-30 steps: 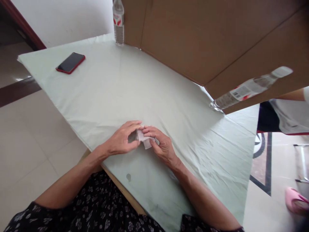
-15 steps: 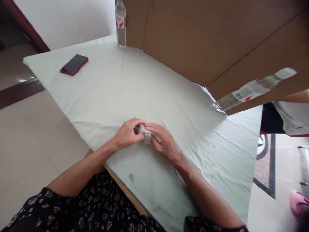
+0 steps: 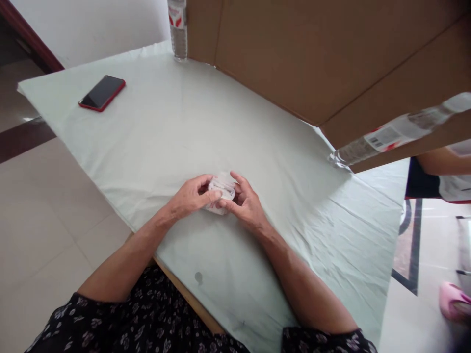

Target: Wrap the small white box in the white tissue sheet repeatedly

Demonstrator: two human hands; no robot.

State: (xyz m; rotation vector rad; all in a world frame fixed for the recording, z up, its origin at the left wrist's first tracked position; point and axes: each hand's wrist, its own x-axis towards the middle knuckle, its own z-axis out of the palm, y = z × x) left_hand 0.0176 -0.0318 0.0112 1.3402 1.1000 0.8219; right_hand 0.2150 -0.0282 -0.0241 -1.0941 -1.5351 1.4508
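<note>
While hands hold bundle, axis is unclear.

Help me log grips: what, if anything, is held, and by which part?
A whitish crumpled bundle, exact kind unclear: the left hand grips its left side, thumb over the near part; the right hand has its thumb at the near edge, grip unclear.

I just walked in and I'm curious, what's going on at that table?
A person's left hand is holding a small whitish thing over the table, and the right hand is around its other side. I can't tell what it is. A phone lies farther off.
</note>
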